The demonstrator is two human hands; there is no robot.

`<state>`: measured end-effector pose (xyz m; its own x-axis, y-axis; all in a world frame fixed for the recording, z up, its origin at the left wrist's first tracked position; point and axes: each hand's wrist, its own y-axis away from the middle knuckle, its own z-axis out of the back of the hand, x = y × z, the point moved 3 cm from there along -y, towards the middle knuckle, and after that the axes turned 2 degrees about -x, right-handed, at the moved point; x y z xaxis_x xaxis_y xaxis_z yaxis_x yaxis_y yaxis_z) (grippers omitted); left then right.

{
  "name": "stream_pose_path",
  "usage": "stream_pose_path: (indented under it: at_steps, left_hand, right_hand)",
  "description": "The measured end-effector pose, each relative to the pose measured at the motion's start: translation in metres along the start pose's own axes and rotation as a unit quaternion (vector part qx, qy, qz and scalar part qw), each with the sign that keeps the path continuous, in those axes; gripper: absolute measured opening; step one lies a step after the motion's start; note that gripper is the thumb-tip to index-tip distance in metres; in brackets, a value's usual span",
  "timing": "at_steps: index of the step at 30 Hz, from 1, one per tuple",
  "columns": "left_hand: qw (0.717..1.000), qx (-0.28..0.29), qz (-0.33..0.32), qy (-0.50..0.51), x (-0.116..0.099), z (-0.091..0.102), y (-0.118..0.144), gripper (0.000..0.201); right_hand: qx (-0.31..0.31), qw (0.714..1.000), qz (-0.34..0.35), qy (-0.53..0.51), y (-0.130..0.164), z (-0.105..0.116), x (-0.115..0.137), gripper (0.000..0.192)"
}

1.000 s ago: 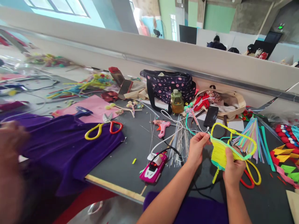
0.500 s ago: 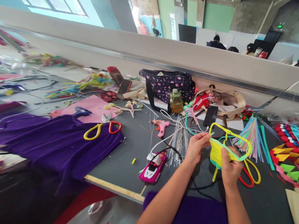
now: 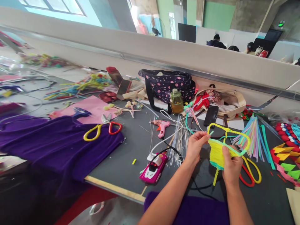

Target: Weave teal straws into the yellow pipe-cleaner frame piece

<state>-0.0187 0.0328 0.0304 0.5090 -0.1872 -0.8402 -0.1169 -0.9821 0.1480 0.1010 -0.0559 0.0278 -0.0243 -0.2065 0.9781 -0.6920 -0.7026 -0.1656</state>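
Hands, 2, bare, both engaged on 1 item. Left hand (image 3: 196, 146): forearm rising diagonally from the lower edge, palm turned inward, thumb and forefinger brought together; grip pinching the upper left corner of the yellow fuzzy piece (image 3: 217, 153), beside a short pale green end. Right hand (image 3: 232, 165): forearm steeper, wrist below the piece, thumb pointing upward and laid flat across the yellow face, fingers partly hidden behind; grip grasping the right part of the same piece. Yellow fuzzy piece: suspended between both hands above the dark worktop (image 3: 122, 165); pale green band along the top, green lower border, open yellow loop above, 1 yellow stem hanging below. Scissors, 2 pairs, red and yellow handles: 1 pair (image 3: 257, 175) just beside the right hand, blades obscured; 1 pair (image 3: 93, 134) on purple cloth (image 3: 70, 150), well to the left. Pink glue gun (image 3: 163, 128), 1, beyond the left forearm. Magenta power strip (image 3: 153, 171), 1, car-shaped, left of that forearm. Thin wires (image 3: 179, 148), 1 bundle, near the left hand. Pastel fuzzy stems (image 3: 251, 137), 1 fanned bundle, beyond the right hand.
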Motion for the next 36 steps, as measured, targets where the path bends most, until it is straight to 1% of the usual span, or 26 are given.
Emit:
stream_pose_path:
  at_steps: [3, 7, 12, 18, 24, 30, 32, 36]
  left_hand:
    - [0.999, -0.001, 0.017, 0.028, 0.0004, -0.0003, 0.0002, 0.028]
    - [0.999, -0.002, 0.024, 0.022, 0.0003, -0.0002, -0.0002, 0.027]
    - [0.999, 0.005, 0.029, 0.029, -0.0008, 0.0001, -0.0004, 0.029]
    - [0.996, 0.045, 0.063, 0.033, 0.0028, 0.0011, -0.0012, 0.033]
    - [0.999, 0.039, 0.033, 0.012, 0.0028, 0.0018, -0.0020, 0.031]
    - [0.997, 0.041, -0.043, -0.056, -0.0038, 0.0007, -0.0017, 0.026]
    - [0.996, 0.048, -0.041, -0.066, -0.0042, 0.0003, -0.0018, 0.026]
    - [0.997, 0.062, -0.001, -0.049, -0.0021, 0.0001, -0.0023, 0.029]
  right_hand:
    - [-0.013, 0.995, -0.073, -0.068, -0.0018, -0.0010, -0.0094, 0.034]
    - [-0.022, 0.991, -0.100, -0.087, -0.0028, -0.0013, -0.0120, 0.034]
    - [-0.031, 0.990, -0.107, -0.083, -0.0026, -0.0011, -0.0106, 0.036]
    - [-0.049, 0.990, -0.100, -0.082, -0.0026, -0.0005, -0.0043, 0.034]
    - [-0.051, 0.991, -0.092, -0.082, -0.0036, 0.0012, -0.0055, 0.036]
    - [-0.050, 0.992, -0.090, -0.076, -0.0042, 0.0024, -0.0097, 0.037]
    - [-0.046, 0.991, -0.097, -0.082, -0.0041, 0.0022, -0.0102, 0.036]
    - [-0.040, 0.990, -0.102, -0.091, -0.0037, 0.0012, -0.0086, 0.036]
